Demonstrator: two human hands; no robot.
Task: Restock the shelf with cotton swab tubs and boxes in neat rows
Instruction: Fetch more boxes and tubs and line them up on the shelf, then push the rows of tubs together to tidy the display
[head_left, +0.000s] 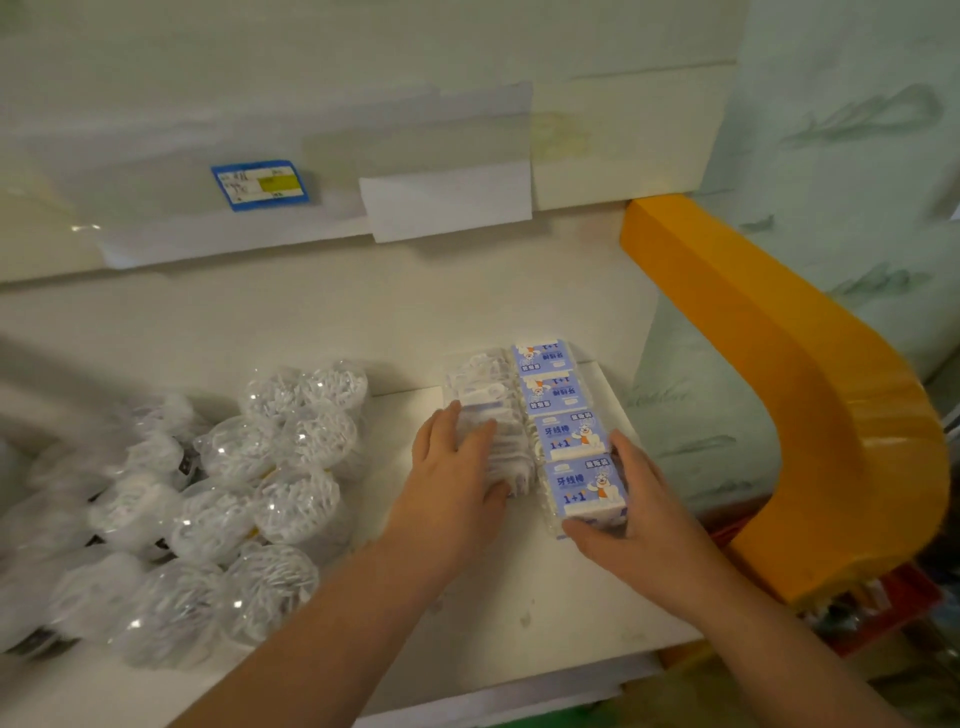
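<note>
Nearest, the right hand (631, 506) is curled round the front blue box (584, 488), the first of a row of four on the white shelf (519, 613). Beside it, a clear row (491, 415) is pressed by the flat left hand (457, 467). Clear tubs (249, 488) of white swabs are grouped at left.

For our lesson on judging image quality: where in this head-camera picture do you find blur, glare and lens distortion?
Head view: the clear tubs at far left smear with motion blur and carry bright glare specks; the blue-labelled boxes between the left hand and right hand stay fairly sharp; the orange rail curves near the wide-angle edge.
</note>
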